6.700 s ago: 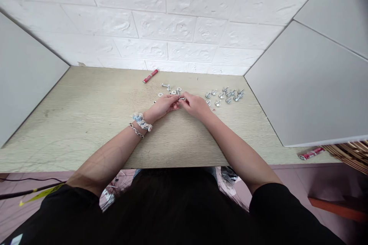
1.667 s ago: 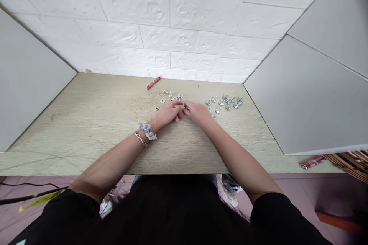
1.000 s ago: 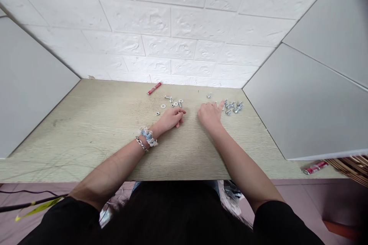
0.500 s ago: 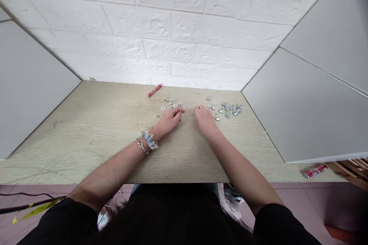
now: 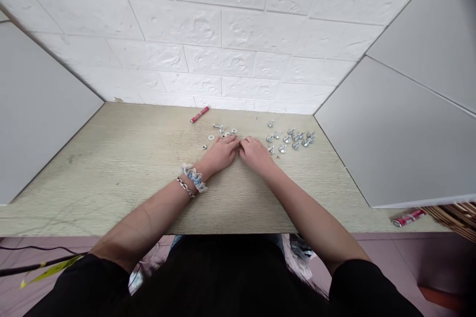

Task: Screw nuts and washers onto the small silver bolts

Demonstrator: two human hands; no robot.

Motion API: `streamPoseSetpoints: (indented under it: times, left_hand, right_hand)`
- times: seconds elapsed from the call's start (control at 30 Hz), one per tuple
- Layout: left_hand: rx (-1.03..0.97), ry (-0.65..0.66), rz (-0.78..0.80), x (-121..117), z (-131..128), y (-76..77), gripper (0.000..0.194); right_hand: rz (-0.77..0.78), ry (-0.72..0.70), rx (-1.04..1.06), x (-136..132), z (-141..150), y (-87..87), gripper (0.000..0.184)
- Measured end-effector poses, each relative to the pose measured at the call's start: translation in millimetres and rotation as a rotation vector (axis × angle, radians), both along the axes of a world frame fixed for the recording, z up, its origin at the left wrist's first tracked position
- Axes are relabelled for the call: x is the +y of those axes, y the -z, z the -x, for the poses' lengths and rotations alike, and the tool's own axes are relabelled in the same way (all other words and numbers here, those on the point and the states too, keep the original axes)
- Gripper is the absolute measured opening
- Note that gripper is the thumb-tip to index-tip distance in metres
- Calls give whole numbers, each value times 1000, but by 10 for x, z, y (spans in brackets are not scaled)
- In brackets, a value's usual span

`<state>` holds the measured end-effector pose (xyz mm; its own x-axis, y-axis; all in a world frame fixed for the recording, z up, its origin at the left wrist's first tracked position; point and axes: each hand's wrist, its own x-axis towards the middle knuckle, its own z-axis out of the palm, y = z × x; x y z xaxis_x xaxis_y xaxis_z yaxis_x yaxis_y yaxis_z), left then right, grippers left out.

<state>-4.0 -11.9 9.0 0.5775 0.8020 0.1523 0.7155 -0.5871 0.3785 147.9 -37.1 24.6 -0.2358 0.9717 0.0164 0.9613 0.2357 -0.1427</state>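
My left hand [image 5: 222,152] and my right hand [image 5: 257,154] meet at the fingertips low over the tabletop. Fingers on both hands are closed, and whatever sits between them is hidden. Just beyond my left hand lie a bolt [image 5: 217,126], washers [image 5: 211,137] and a small nut [image 5: 204,147]; some of these pieces are partly covered by my fingers. To the right of my right hand stand several bolts fitted with washers [image 5: 286,139], the nearest of them [image 5: 270,149] close to my knuckles.
A red tube-like stick [image 5: 200,114] lies near the white brick wall [image 5: 238,64]. Grey panels [image 5: 416,143] bound the wooden table [image 5: 148,168] at both sides. Another red stick [image 5: 408,218] and a wicker edge [image 5: 451,220] are at the front right.
My right hand has moved left from the assembled bolts to meet my left hand. One more bolt with a washer now shows beside it. My left hand has turned slightly, back up.
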Motion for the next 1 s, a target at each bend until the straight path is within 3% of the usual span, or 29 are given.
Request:
streamPoseSetpoints:
  times: [0.13,0.5,0.67,0.8,1.0]
  left_hand:
    - [95,34,5,-10,4,-26,44]
    - [80,163,-63,-73,-31,-62,34]
    - [-44,74,-20,-101,-29,-93,29]
    - [-185,22,-24,-70,-35,-67,25]
    - [-162,-5,34,-41,-45,-24,24]
  right_hand:
    - [-10,1,35,9,-2,20,33]
    - [-29,15,135,40,-34,32,31]
    - [-25,16,189,50,-48,53,33]
    - [-22,-74,171,54,-63,67,31]
    - [-17,-147,134,81,-109,68,28]
